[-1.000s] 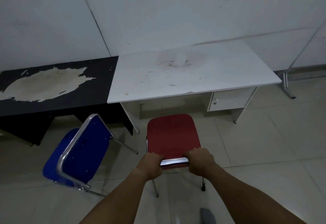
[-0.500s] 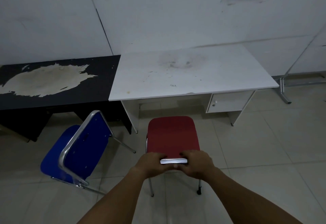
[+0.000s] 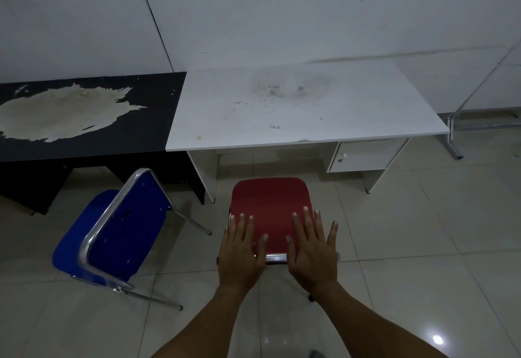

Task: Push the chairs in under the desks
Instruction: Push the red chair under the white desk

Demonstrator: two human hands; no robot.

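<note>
A red chair (image 3: 272,205) with a chrome top rail stands on the floor just in front of the white desk (image 3: 304,109), its backrest toward me. My left hand (image 3: 241,250) and my right hand (image 3: 313,250) are spread flat with straight fingers over the top of the backrest, one at each end of the rail. A blue chair (image 3: 118,230) with a chrome frame stands to the left, turned at an angle, in front of the black desk (image 3: 93,120). The red chair's seat and most of its legs are hidden by the backrest and my hands.
The white desk has a drawer unit (image 3: 363,156) under its right side, with open knee room to its left. A metal frame leg (image 3: 454,137) stands on the tiled floor (image 3: 423,245) at the far right. A wall runs behind both desks.
My hands have let go of the red chair's top rail and now lie open and flat over the backrest. The red chair stands a little closer to the white desk.
</note>
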